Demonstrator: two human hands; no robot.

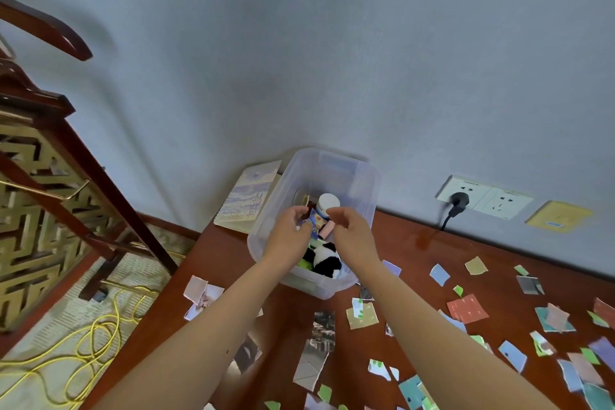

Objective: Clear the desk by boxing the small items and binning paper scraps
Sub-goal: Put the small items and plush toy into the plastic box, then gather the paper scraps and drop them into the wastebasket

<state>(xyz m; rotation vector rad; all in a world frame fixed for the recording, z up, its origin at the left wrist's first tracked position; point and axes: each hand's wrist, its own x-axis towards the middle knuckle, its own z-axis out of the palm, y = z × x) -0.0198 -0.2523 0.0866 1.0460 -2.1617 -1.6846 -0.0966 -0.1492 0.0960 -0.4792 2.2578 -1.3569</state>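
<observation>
— Where are our hands?
— Over the box — left hand curled at the packet, right hand curled by the bottle; whether they grip, we cannot tell.
— Then we release low and gently — scraps lie on the desk.

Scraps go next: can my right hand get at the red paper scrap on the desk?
Likely yes: the red scrap lies flat, uncovered, on the desk beside that forearm; the right hand, over the box, only has to draw back.
</observation>
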